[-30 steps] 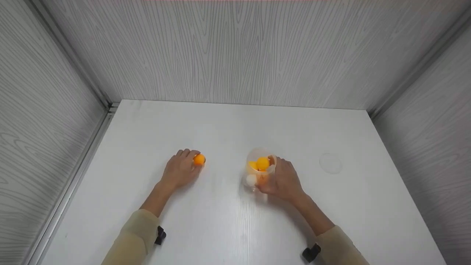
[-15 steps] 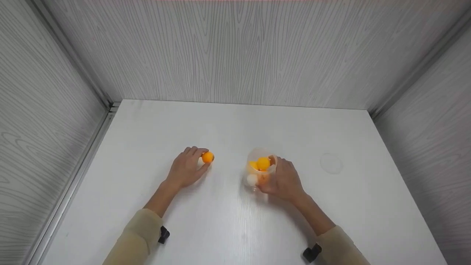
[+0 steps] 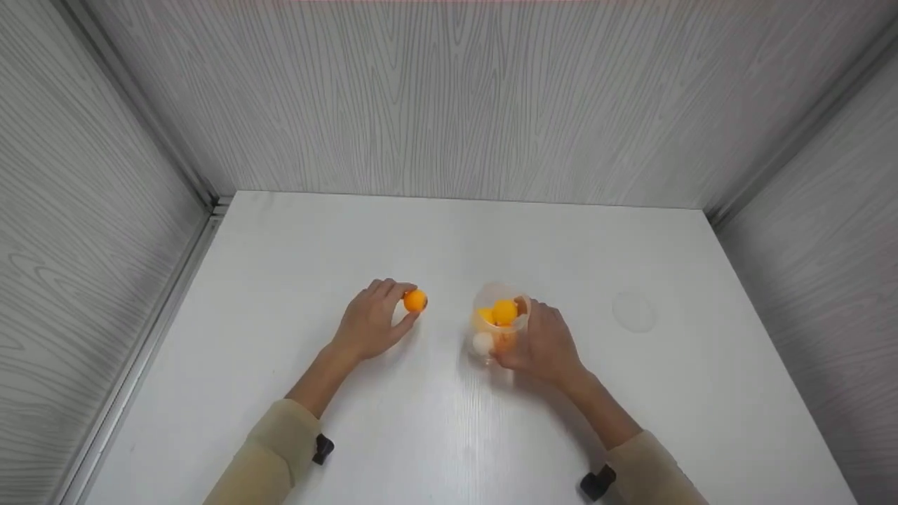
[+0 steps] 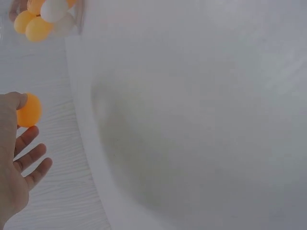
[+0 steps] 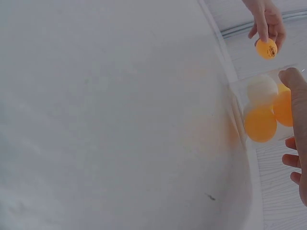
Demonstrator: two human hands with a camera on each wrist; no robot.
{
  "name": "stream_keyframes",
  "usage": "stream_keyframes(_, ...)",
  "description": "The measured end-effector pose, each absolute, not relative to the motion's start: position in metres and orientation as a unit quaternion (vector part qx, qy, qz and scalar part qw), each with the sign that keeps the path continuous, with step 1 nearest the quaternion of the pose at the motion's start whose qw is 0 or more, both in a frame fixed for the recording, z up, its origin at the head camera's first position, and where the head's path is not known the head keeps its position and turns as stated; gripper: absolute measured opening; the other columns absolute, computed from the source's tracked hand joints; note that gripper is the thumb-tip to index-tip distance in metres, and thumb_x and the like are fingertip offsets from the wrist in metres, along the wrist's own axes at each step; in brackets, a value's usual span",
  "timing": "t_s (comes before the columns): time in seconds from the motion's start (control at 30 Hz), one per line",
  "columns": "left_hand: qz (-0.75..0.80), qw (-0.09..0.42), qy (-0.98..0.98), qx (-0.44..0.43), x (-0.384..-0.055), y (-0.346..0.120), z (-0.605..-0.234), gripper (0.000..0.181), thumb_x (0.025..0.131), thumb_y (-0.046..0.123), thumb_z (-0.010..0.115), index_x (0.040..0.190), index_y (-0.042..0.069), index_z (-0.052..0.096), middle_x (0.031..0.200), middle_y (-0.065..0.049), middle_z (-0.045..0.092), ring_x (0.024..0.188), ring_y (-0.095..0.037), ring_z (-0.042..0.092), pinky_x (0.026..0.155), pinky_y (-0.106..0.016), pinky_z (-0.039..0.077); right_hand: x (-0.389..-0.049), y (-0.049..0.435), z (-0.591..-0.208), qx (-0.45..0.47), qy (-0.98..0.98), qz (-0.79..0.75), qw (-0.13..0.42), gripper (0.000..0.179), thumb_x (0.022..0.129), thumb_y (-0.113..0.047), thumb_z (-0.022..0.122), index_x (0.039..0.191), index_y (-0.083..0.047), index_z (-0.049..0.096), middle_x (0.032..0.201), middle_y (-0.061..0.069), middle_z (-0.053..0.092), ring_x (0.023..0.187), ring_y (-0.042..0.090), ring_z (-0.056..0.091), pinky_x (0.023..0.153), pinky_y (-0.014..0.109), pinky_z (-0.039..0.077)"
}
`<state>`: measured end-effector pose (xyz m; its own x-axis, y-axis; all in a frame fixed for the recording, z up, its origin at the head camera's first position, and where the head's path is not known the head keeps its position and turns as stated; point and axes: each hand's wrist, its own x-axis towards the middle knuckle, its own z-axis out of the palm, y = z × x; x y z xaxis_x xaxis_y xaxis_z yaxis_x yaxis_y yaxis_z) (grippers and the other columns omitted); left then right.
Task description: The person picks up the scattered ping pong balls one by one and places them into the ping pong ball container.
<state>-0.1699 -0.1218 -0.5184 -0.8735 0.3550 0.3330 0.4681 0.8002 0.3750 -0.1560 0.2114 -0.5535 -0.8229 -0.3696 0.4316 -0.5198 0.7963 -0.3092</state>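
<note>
Pinched between the thumb and fingertips of my left hand [image 3: 370,321] is an orange ping-pong ball [image 3: 415,301], held a short way left of a clear plastic container [image 3: 498,289]. Dark print shows on this ball in the right wrist view. My right hand [image 3: 546,344] grips the container around its right side. Inside lie several orange ping-pong balls [image 5: 260,124] and at least one white ball [image 5: 262,90]. The container stands upright on the table, its mouth facing up. In the left wrist view, three fingers of my left hand [image 4: 14,158] spread away from the ball.
A thin, clear round lid [image 3: 634,312] lies flat on the white table [image 3: 449,435], right of the container. Grey wood-grain panels [image 3: 449,98] border the table at the back and on both sides.
My left hand has carried the orange ping-pong ball rightward, closer to the container. My right hand and the container have stayed almost in place.
</note>
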Motion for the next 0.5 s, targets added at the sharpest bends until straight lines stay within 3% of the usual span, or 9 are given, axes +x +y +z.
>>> stream_keyframes(0.5,-0.218,0.144,-0.935,-0.240,-0.167,-0.110,-0.510,0.040,0.097,0.032,0.077,0.131,0.014,0.066,0.116,-0.006,0.072,0.104,-0.024,0.066,0.096,-0.036,0.061,-0.157,0.210,-0.554,0.230,-0.935,0.214,0.166,0.088,0.071,-0.052,0.086,0.132,0.004,0.055,0.113,0.018,0.070,0.098,0.035,0.064,0.094,0.051,0.057)
